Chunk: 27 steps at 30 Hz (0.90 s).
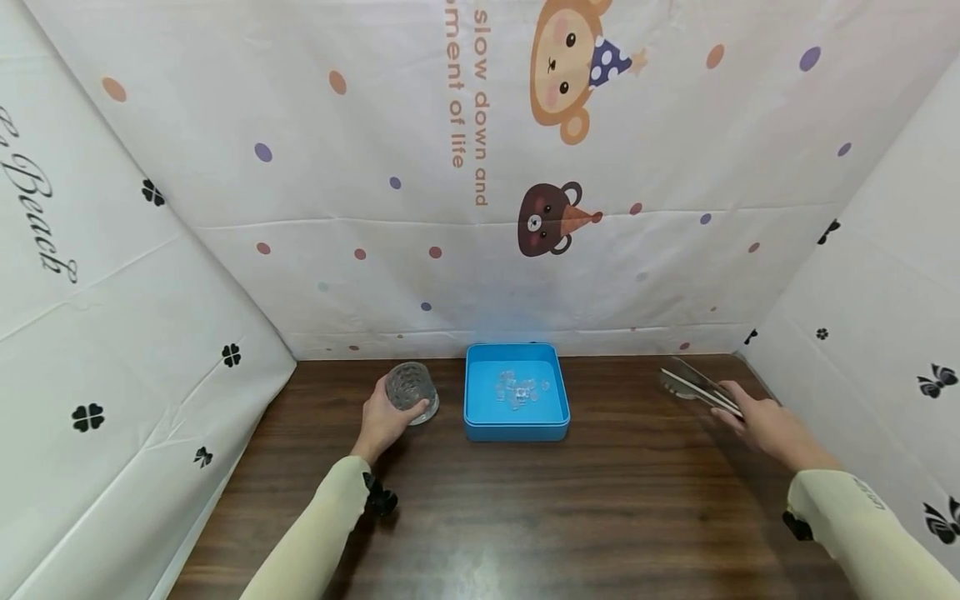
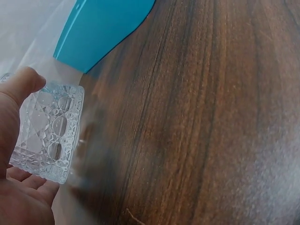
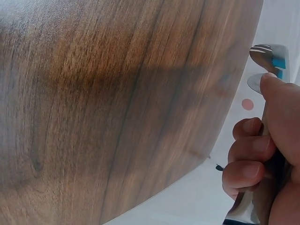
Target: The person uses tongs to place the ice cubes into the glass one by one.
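My left hand point(image 1: 384, 421) grips a clear, patterned glass point(image 1: 412, 390), left of the blue box, with the thumb along its near side. In the left wrist view the faceted glass point(image 2: 47, 131) sits between thumb and fingers, its base toward the wooden table. At the right, my right hand point(image 1: 768, 423) holds metal serving tongs point(image 1: 697, 390), whose ends point left and stand apart. One end, in the right wrist view, is a fork-like tip point(image 3: 262, 54). Several small clear pieces like ice cubes point(image 1: 519, 390) lie inside the square blue box point(image 1: 517, 433).
The dark wooden table point(image 1: 480, 508) reaches back to a white printed sheet point(image 1: 420, 275) behind the box. Similar white sheets hang at the left point(image 1: 135, 333) and right point(image 1: 862, 283) sides, the right one close to my right hand.
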Available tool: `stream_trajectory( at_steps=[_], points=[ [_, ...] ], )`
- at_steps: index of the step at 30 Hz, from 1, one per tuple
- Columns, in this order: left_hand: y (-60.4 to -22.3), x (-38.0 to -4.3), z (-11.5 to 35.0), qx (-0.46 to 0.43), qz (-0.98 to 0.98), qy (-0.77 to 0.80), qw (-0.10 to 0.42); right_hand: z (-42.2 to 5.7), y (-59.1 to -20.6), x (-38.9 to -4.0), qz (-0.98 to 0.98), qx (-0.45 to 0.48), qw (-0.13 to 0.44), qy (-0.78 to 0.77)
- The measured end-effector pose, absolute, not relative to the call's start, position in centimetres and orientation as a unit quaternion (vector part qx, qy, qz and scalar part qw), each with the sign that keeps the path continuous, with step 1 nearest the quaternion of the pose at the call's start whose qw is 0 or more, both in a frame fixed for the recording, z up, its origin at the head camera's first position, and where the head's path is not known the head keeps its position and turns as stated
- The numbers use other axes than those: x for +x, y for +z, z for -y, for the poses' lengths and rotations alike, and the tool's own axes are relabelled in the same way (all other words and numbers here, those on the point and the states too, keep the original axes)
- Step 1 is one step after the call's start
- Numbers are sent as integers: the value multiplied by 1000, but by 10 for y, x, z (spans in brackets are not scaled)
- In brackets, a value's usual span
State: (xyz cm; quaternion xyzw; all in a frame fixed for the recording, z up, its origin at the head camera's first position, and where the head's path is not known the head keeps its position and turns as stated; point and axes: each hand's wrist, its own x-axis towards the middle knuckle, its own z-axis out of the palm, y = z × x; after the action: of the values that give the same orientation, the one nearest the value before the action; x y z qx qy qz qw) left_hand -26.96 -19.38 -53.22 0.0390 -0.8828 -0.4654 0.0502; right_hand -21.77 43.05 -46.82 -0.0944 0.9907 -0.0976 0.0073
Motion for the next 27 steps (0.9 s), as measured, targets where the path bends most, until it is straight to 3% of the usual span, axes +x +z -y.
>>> stream_trajectory(
  at_steps=[13, 27],
  points=[
    [-531, -253, 199, 10, 888, -458, 42, -432, -464, -219, -983, -142, -48, -105],
    [-537, -208, 193, -39, 891, -450, 50, -419, -442, -225, -985, -139, -27, -95]
  ],
)
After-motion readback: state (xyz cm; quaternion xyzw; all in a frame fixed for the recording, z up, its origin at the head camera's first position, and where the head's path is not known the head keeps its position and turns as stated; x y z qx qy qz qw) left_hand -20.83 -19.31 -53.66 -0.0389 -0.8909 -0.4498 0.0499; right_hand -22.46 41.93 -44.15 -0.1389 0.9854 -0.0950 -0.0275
